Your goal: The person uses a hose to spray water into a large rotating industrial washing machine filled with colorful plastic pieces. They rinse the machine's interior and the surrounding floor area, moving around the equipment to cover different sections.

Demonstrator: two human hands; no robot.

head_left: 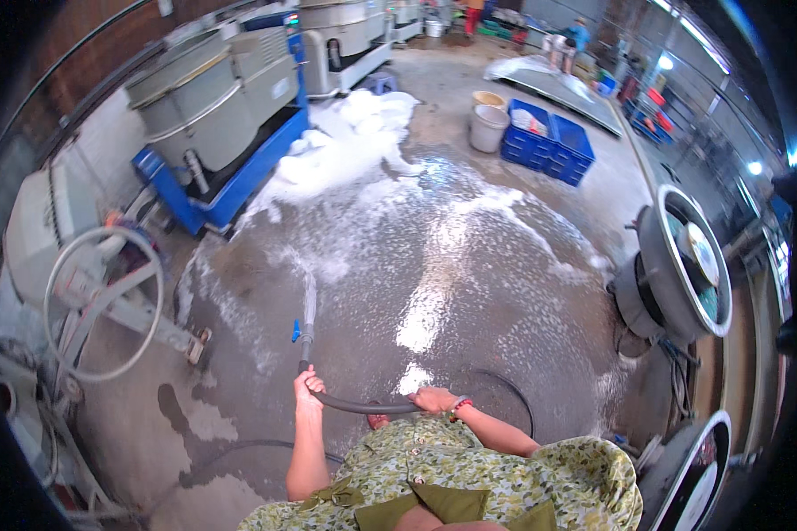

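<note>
A dark grey hose (363, 406) runs between my two hands. My left hand (307, 387) is closed around it just behind its outlet end, which points away from me. A blue valve lever (296, 331) sticks out beside that end. From the outlet a stream of water (310, 296) shoots forward onto the wet floor (372, 265). Farther back along the hose, in front of my body, my right hand (434, 400) grips it. White foam (345, 133) lies heaped beyond the water, at the far left of the wet patch.
At left stand a grey tub machine on a blue frame (230, 199) and a large handwheel (104, 303). Blue crates (549, 164) and a white bucket (488, 129) sit far ahead. A round grey machine (682, 265) is at right. More hose (515, 394) trails along the floor.
</note>
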